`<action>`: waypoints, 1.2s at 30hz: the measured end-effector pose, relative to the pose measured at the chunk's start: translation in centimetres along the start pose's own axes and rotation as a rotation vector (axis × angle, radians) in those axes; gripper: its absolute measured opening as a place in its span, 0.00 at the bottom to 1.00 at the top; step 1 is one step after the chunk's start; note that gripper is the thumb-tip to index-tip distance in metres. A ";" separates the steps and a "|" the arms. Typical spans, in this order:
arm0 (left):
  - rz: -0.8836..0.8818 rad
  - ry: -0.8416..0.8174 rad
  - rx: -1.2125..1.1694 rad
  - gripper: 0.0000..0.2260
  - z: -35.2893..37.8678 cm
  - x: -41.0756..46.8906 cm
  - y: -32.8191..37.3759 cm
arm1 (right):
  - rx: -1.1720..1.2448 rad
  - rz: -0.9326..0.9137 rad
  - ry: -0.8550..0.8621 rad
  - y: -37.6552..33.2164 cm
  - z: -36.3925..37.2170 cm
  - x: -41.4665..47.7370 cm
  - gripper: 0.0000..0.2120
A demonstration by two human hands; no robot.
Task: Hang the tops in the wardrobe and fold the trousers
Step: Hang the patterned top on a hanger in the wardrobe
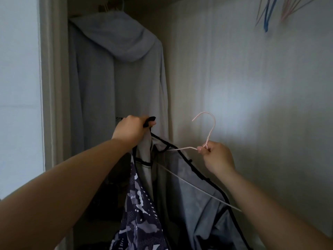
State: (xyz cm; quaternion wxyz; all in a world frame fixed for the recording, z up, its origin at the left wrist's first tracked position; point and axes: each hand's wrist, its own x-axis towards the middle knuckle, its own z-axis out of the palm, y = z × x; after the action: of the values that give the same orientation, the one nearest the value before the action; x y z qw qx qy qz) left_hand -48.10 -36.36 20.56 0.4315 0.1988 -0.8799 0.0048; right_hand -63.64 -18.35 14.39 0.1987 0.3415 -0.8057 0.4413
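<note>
Head view, the only one supplied. Your left hand (133, 129) is raised in front of the wardrobe opening, fingers curled tight round a black-edged strap (149, 121) of the grey top (194, 179). The top hangs from that grip, with a camouflage-print panel (140, 215) drooping below your forearm; whether that panel belongs to the same garment cannot be told.

Your right hand (216, 157) pinches the pink wire hanger (210, 135) at the base of its hook, fingers closed on the wire. One hanger arm reaches left into the top's neck or strap opening; the bottom bar crosses in front of the grey cloth. The top is not yet seated on the hanger.

A pale hooded garment (115, 69) already hangs just behind your left hand. Spare hangers (266, 17) show at the upper right.

Judgement: the step in hand is threading the hanger.
- Hold the strap taut and high so the opening stays wide.
- Push the hanger arm fully under that shoulder, then bring the other strap over the far arm.
- Keep the hook upright, clear of loose cloth.
- Risk: thin straps may slide off smooth wire.
</note>
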 end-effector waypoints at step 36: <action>0.351 -0.328 0.165 0.16 5.2 1.0 7.3 | 0.516 0.122 0.188 3.6 -1.8 1.3 0.13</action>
State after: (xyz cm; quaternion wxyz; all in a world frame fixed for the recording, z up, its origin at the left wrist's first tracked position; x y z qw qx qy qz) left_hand -55.15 -30.92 19.23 0.2579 0.0757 -0.9558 0.1192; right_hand -67.13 -15.90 14.08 0.1521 0.2890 -0.6636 0.6730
